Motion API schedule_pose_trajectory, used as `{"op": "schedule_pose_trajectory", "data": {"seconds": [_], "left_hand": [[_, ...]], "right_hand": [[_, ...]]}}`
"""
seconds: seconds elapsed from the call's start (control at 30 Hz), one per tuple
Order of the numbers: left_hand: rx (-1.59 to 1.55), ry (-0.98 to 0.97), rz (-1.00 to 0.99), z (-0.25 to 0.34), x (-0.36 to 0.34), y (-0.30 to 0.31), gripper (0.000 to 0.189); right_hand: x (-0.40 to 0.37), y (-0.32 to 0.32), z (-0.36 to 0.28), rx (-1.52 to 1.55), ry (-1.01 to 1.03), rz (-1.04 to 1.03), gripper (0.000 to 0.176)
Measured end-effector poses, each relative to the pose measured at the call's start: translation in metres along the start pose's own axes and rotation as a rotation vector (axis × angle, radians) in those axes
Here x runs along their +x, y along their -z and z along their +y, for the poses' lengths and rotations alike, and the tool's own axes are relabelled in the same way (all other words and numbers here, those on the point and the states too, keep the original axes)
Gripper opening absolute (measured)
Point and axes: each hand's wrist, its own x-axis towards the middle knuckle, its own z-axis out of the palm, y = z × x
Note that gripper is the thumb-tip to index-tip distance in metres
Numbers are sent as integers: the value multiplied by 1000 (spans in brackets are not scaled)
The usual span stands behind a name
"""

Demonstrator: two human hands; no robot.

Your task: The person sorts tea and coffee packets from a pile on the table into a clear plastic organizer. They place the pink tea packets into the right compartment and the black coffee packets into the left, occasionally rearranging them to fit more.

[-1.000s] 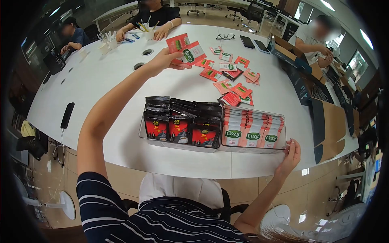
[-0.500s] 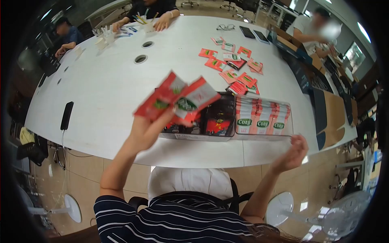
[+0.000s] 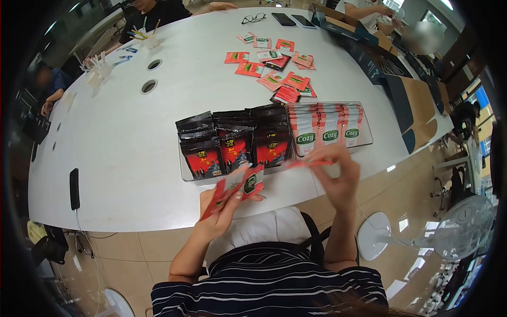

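My left hand (image 3: 215, 219) is closed around several red-and-white tea sachets (image 3: 253, 183), in front of the trays. To the right, my right hand (image 3: 342, 182) pinches one thin red sachet (image 3: 303, 163), blurred by motion and seen nearly edge-on. Just beyond my hands, a clear tray (image 3: 186, 173) holds rows of black-and-red 3in1 coffee sachets (image 3: 236, 153). Beside it, another clear tray (image 3: 366, 141) contains upright rows of pink-and-white Cozy tea sachets (image 3: 330, 132). Behind them is a loose scatter of red and pink sachets (image 3: 272, 80), with a few dark ones among them.
Eyeglasses (image 3: 254, 18) and two phones (image 3: 283, 19) lie at the far edge. Dark cardboard boxes (image 3: 393, 98) line the right side. A black device (image 3: 74, 188) with a cable sits at left, and cups of sticks (image 3: 151, 41) stand farther back. Other people sit around the table.
My left hand has come down and nearer with its sachets, uncovering the coffee tray. My right hand, empty before, has moved left and now pinches a sachet. The camera view has shifted.
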Motion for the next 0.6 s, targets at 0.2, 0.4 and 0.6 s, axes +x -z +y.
{"op": "schedule_pose_trajectory", "data": {"seconds": [0.2,0.4,0.6], "left_hand": [[29,-77,-19,-21,-3,-15,41],[105,-64,19,-14,4,-14,47],[156,-102,-75,-9,5,-12,42]], "right_hand": [[15,1,14,350,-237,399,32],[26,-2,27,203,-311,166,27],[32,1,36,84,-382,-176,29]]}}
